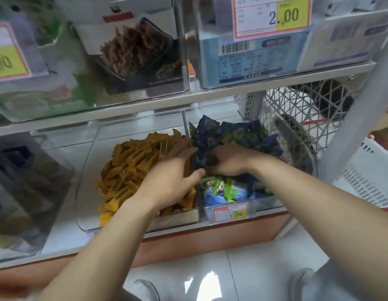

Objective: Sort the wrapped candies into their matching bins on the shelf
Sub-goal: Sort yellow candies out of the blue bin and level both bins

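Observation:
Two clear bins stand side by side on the lowest shelf. The left bin [173,220] is heaped with yellow wrapped candies [132,164]. The right bin [262,206] holds dark blue wrapped candies [236,135] at the back and green and light blue ones [227,189] at the front. My left hand [173,177] reaches across the divider between the bins, fingers and thumb curled round a bunch of dark blue candies. My right hand [227,159] lies in the right bin, fingers curled into the same bunch from the other side. The fingertips are hidden among the wrappers.
A price tag reading 1.00 [231,213] is fixed to the right bin's front. Upper-shelf bins hold boxed snacks [134,51] and a 2.00 tag [273,17]. A grey mesh basket [297,127] and a white basket [366,177] stand at the right. White floor tiles lie below.

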### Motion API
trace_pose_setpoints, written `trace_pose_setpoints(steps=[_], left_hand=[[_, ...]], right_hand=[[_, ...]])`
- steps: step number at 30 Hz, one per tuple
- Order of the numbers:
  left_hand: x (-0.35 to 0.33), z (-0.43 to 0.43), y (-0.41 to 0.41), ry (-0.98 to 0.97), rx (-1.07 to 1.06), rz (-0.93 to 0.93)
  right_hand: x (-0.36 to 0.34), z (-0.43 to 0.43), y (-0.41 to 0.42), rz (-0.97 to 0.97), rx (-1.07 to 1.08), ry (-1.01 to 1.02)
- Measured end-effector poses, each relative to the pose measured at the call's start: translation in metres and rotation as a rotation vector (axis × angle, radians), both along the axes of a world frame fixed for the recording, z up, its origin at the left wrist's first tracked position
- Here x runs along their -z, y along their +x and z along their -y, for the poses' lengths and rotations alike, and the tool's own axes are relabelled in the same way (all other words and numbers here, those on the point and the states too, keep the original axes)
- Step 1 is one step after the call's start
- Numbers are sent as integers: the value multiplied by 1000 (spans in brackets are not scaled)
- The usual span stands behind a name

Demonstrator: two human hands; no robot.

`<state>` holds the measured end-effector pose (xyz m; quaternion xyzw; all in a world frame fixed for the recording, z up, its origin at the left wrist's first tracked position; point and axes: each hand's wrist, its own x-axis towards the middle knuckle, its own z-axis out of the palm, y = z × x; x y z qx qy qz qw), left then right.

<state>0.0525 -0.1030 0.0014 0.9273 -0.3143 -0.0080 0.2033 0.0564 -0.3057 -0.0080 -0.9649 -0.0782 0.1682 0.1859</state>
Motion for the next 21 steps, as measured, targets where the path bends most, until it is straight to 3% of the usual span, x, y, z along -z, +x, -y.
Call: trace_pose_setpoints(steps=[8, 12, 16, 21], left_hand=[[-3, 0, -10, -49, -32, -31], [-2, -4, -22, -92, -52, -55], [-5, -3, -22, -104, -73, -64], [-7, 12, -19, -72, -133, 50]], right_hand=[[-7, 1, 2, -221, -96, -24], [4, 2, -3, -97, -87, 26], [-4, 18, -8, 66, -8, 206], [-11, 42, -14, 243, 140, 373]])
